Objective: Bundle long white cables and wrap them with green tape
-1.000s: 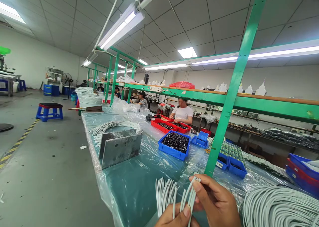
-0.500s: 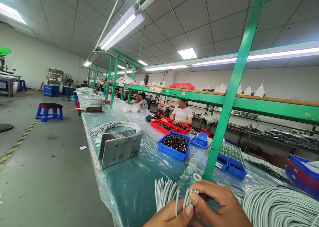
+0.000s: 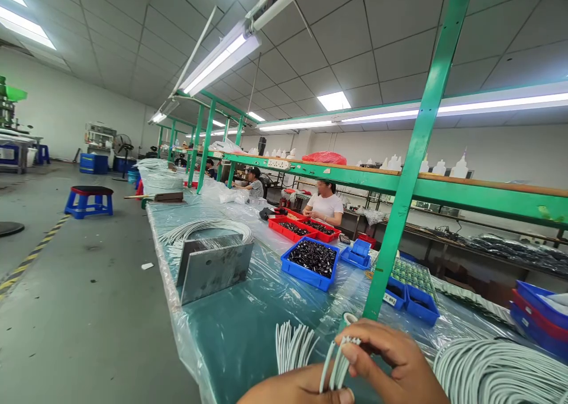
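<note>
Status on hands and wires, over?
Left hand holding pale wires low. Right hand pinching their tips. Green post beyond right hand, not blocking wires.

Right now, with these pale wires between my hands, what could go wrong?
The right hand pinches the held wires close to their tips, so a strand might slip out or the ends go uneven.

The upright bunch stands right behind the left hand; a bump could splay it or mix its strands with the held ones.

The big coil lies close beside the right hand, which might catch a loop when moving outward.
</note>
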A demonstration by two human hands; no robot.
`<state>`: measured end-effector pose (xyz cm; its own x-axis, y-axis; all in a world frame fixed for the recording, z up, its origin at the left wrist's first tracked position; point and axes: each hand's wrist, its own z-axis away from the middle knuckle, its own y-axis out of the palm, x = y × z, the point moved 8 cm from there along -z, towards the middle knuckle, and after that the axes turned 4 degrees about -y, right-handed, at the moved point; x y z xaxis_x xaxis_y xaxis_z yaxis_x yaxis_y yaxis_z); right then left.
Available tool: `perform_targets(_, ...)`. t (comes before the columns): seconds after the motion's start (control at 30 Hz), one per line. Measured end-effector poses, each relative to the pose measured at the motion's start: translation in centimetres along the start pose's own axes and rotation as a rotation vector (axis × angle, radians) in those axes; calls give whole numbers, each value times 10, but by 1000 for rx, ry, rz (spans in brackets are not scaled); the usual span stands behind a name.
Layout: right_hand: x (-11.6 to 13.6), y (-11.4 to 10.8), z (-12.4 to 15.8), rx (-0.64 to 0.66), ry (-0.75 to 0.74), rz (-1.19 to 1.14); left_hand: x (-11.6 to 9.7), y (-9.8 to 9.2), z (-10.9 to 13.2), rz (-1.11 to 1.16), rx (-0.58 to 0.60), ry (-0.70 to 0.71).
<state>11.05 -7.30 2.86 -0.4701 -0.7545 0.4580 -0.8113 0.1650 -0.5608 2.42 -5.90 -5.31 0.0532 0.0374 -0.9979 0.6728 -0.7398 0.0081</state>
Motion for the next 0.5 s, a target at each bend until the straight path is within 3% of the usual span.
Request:
perform_targets(0.1,2,5,-1,93,10,-7,9,-4,-6,-50,1,-4)
perform_targets(0.23,4,6,-2,117,-1,-49,18,-5,-15,-89,24,18)
perform_targets(0.43,8,7,-4,119,-77,-43,15,-1,-18,-117,130,-23)
perform_targets(0.5,10,6,-4,123,-104,-14,10,3,-17,-53,105,-30)
